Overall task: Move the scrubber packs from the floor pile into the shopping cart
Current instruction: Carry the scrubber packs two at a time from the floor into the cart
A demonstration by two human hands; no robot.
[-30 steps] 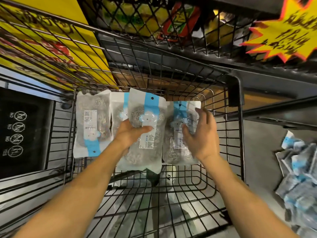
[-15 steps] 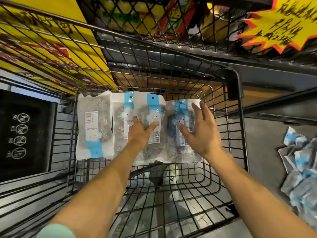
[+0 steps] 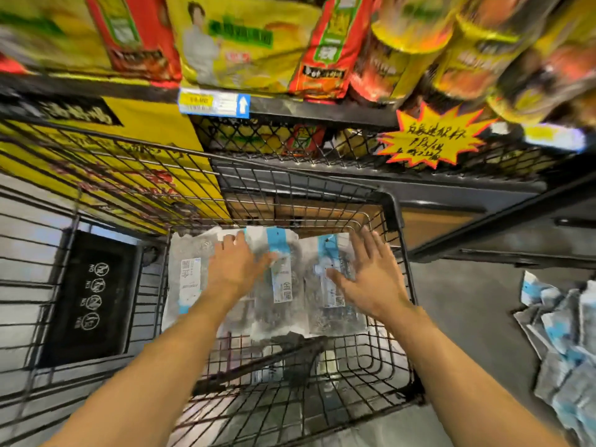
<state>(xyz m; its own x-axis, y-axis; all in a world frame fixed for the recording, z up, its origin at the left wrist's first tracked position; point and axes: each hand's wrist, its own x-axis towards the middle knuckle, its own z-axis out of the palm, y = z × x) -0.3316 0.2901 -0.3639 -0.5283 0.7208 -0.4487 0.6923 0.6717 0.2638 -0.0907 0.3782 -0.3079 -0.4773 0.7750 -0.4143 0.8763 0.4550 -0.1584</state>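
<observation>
With the left hand (image 3: 233, 269) and right hand (image 3: 367, 282) pressing flat-fingered, gripping nothing, on clear blue-banded scrubber packs (image 3: 283, 279) in the black wire shopping cart (image 3: 392, 201), placement appears complete; next, reach the floor pile (image 3: 561, 346) at 3 o'clock.

From the head camera I saw both hands down in the wire shopping cart (image 3: 392, 221). My left hand (image 3: 237, 269) lay flat on the row of scrubber packs (image 3: 283, 279) at the cart's far end, fingers straight. My right hand (image 3: 367, 279) was spread over the rightmost pack (image 3: 332, 314). More packs sat in a floor pile (image 3: 564, 343) to the right. Snack bags (image 3: 238, 43) filled the shelf above.
</observation>
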